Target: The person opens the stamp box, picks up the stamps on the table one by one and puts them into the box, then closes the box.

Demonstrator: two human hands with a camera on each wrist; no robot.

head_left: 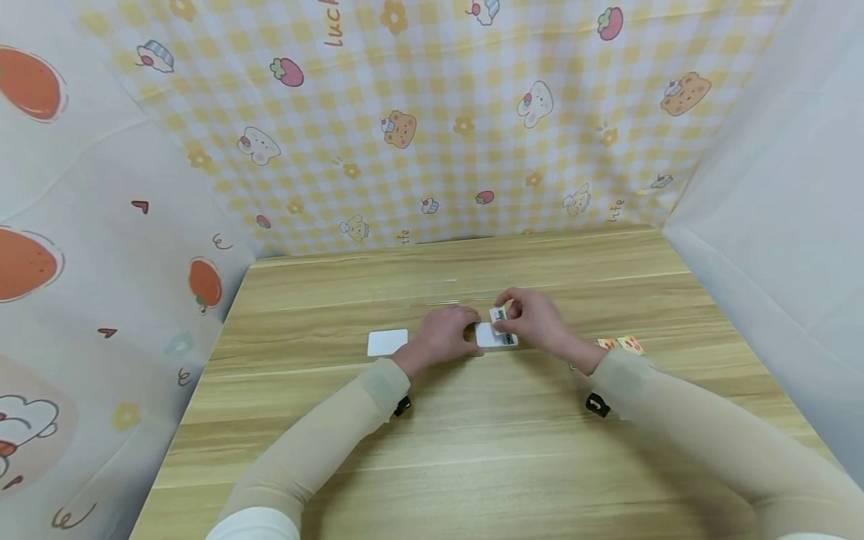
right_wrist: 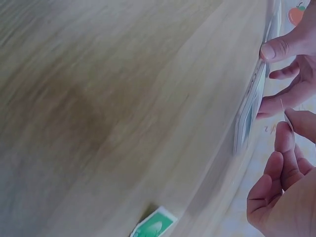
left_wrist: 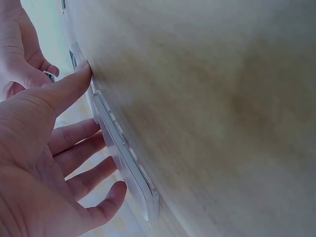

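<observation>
My left hand (head_left: pixel 443 334) holds the left end of a white rectangular plate (head_left: pixel 487 335), thumb at its near edge and fingers at the far one. A small green-and-dark picture lies on the plate's right end. Just above that plate, my right hand (head_left: pixel 536 322) pinches a small white picture card (head_left: pixel 497 314) with a green print between thumb and forefinger. In the right wrist view the card (right_wrist: pixel 287 118) appears edge-on. Another white plate (head_left: pixel 388 343) lies left of my left hand; the left wrist view shows a clear-rimmed plate (left_wrist: pixel 123 158) beside the fingers.
Several thin transparent pieces (head_left: pixel 442 291) lie in a row behind the plates. Orange picture cards (head_left: pixel 631 345) are on the table to the right, with a green card (right_wrist: pixel 155 224) partly hidden by the right forearm in the head view. A patterned cloth (head_left: pixel 472 142) hangs behind the wooden table.
</observation>
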